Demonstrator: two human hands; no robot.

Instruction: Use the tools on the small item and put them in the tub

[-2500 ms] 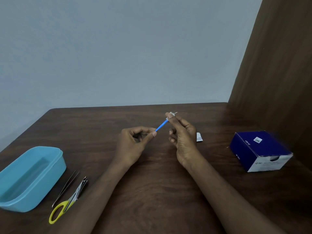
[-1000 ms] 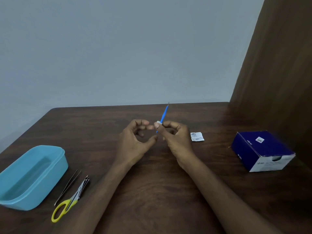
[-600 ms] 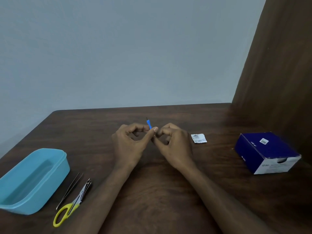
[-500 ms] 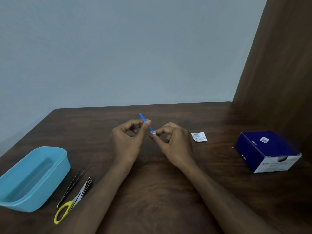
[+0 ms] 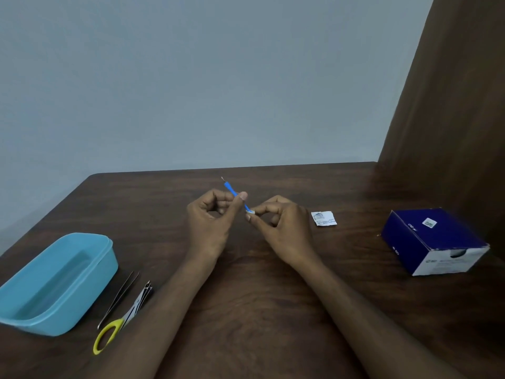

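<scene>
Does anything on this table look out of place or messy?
Only a small torn white wrapper lying loose on the table, beside the right hand. Otherwise nothing stands out: no spills or damage.

- thin blue tool (image 5: 231,189): mid-shaft hidden behind left hand (image 5: 211,221) thumb; near end covered by right hand (image 5: 282,228) fingertips
- white bit at that pinch: too small to identify
- blue tub (image 5: 58,283) at desk's (image 5: 259,296) left edge: cut off by frame
- print on white packet (image 5: 323,218) and dark blue box (image 5: 434,240): unreadable
- scissors (image 5: 120,318): blades blurred
</scene>
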